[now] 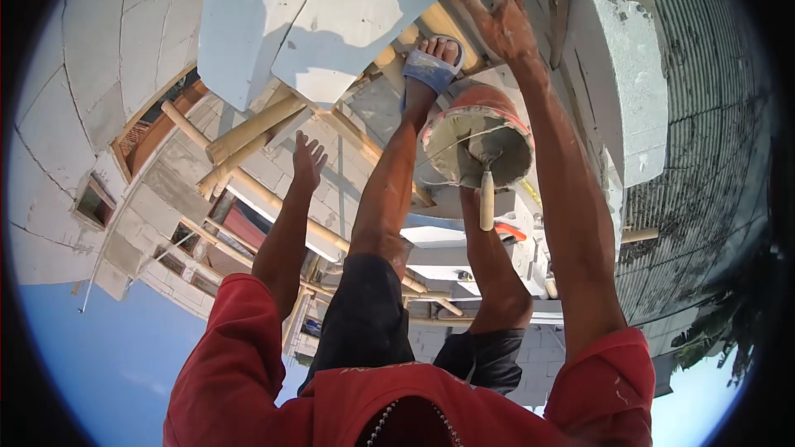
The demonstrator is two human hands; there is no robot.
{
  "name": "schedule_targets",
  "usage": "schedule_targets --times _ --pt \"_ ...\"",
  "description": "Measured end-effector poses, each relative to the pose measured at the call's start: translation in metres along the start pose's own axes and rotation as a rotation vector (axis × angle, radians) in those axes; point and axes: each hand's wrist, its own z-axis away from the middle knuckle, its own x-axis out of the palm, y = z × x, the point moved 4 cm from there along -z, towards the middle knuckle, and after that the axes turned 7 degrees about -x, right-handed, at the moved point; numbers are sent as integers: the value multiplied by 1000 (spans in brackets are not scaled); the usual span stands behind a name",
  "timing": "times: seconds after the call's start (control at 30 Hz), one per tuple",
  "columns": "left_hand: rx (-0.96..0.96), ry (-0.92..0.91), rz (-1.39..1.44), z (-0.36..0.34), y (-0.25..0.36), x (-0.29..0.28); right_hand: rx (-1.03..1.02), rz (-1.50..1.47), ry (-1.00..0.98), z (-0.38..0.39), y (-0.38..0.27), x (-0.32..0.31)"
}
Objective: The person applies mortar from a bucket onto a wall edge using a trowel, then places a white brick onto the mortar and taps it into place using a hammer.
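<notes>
My right hand (501,25) is raised at the top with its fingers apart, beside the corner of a pale block panel (348,8) that carries shadows. My left hand (310,157) hangs in the air at the middle left with spread fingers, near bamboo poles (248,132). Between my right arm and my leg, a reddish bucket (480,99) caked with grey mortar holds a trowel, its wooden handle (488,207) sticking out over the rim. My sandaled foot (431,66) rests among the bamboo just below the panel.
A thick pale block (629,91) stands right of my arm, before a weathered corrugated sheet (696,157). An orange tool (511,232) lies below the bucket. Bamboo scaffolding, light block walls (79,83) and small window openings (95,199) surround my legs, with a drop beneath.
</notes>
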Motion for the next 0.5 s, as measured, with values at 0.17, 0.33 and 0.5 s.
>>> schedule_targets --times 0.17,0.33,0.5 --pt "39 -132 280 -91 18 56 139 -40 -254 -111 111 36" --pt "325 -403 411 -127 70 79 192 -70 -314 -131 111 51" --pt "31 -308 423 -107 71 83 212 -77 -346 -123 87 32"
